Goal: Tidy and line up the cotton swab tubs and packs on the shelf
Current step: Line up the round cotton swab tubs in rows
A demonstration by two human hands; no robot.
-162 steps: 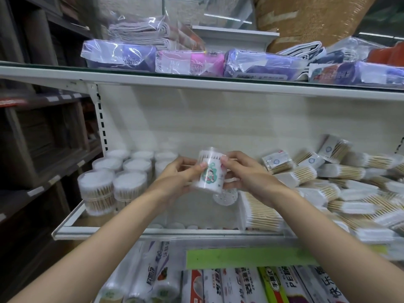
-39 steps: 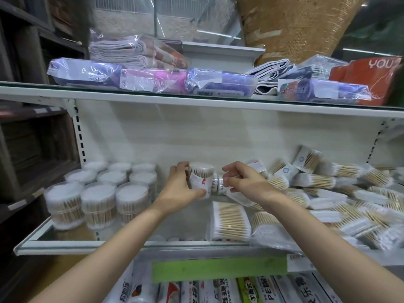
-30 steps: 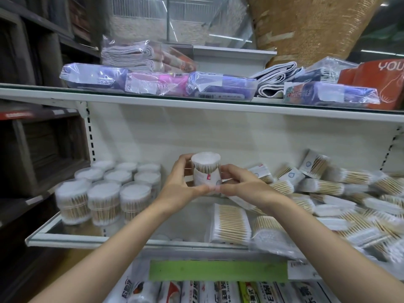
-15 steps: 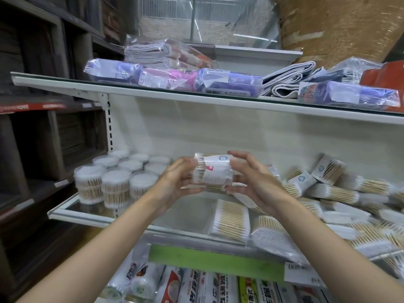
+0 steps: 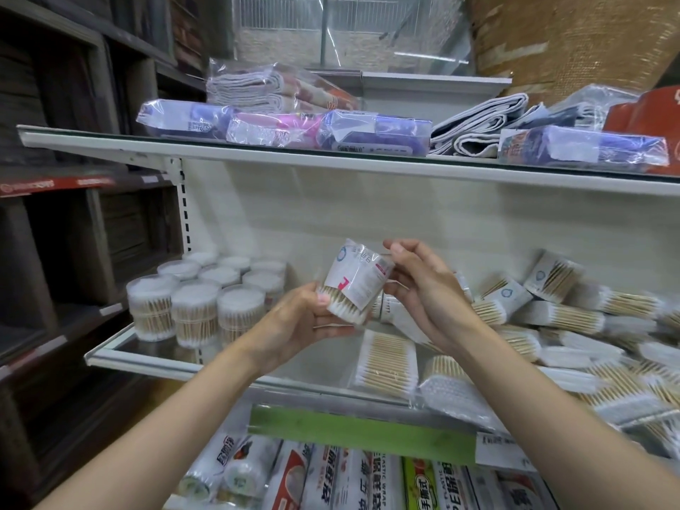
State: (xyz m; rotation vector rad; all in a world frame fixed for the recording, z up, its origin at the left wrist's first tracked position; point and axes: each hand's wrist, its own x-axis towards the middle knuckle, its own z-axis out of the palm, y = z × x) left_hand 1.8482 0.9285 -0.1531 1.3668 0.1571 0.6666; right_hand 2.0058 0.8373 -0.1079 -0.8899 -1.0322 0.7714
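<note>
I hold a round cotton swab tub [image 5: 356, 277] with a white label in front of the middle shelf [image 5: 147, 358], tilted with its swab end down and to the left. My left hand [image 5: 301, 322] grips its lower end from below. My right hand [image 5: 423, 288] holds its upper right side with curled fingers. Several clear tubs [image 5: 195, 307] stand grouped in rows at the shelf's left end. Flat swab packs [image 5: 386, 362] and a loose heap of labelled packs [image 5: 588, 318] cover the shelf's right half.
The upper shelf [image 5: 331, 161] carries wrapped cloth and tissue packs [image 5: 371, 136]. Below the green strip [image 5: 360, 432], rolls of plastic wrap [image 5: 331, 480] lie in a row. Dark wooden shelving [image 5: 55, 215] stands to the left.
The tub rose from the shelf between both hands and turned from upright to lying sideways, then to tilted with its swab end down. My view shifted left.
</note>
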